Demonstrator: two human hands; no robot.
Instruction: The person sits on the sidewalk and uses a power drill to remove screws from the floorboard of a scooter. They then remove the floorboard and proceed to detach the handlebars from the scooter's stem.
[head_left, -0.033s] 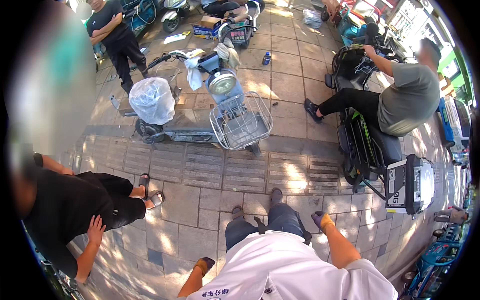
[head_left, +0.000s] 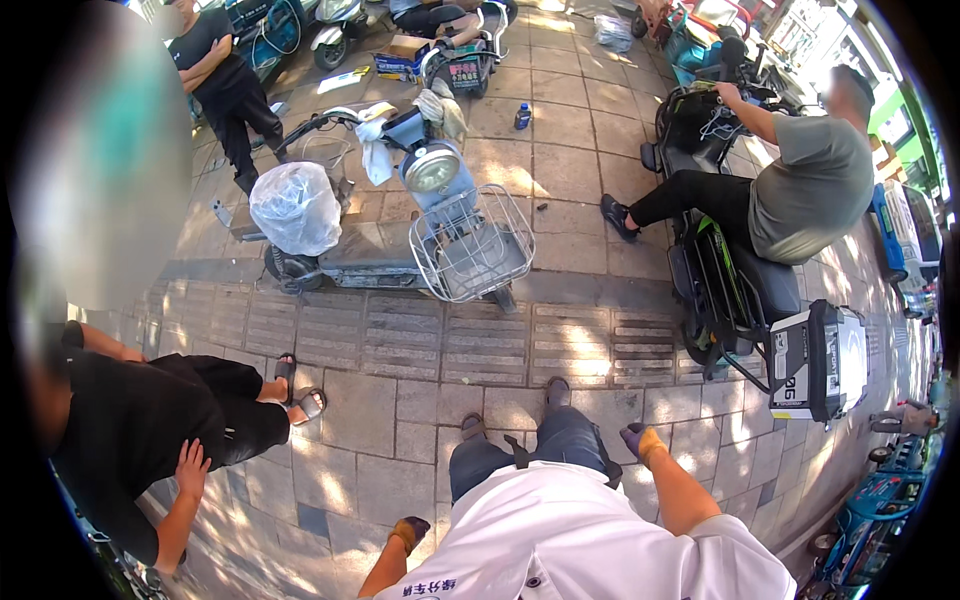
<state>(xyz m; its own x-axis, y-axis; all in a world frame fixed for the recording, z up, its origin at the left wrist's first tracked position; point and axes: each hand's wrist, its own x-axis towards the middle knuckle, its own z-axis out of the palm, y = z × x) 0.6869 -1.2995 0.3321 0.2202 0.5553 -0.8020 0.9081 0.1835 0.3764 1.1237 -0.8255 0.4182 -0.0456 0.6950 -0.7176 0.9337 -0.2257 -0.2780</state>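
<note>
My left hand (head_left: pixel 411 532) hangs low beside my white shirt (head_left: pixel 560 525), in a yellow and dark work glove. Its fingers look curled in, and nothing shows in them. On the other side, my right hand (head_left: pixel 643 442) hangs near my thigh in a similar glove, its dark fingers drawn together with nothing visible in them. Neither hand touches anything. Ahead of my feet an electric scooter (head_left: pixel 375 268) stands sideways, with a wire front basket (head_left: pixel 474 243) and a round headlight (head_left: pixel 432 170). A clear plastic bag (head_left: pixel 296 210) covers its seat area.
A person in black (head_left: pixel 140 425) is close on my left. Another person (head_left: pixel 810 185) sits on a black scooter with a rear box (head_left: pixel 818 362) at the right. Farther off are a standing person (head_left: pixel 215 85), a blue bottle (head_left: pixel 523 116) and an opened carton (head_left: pixel 400 58).
The view has shifted slightly, so the scooters and people sit a little farther left. My hands hang as before.
</note>
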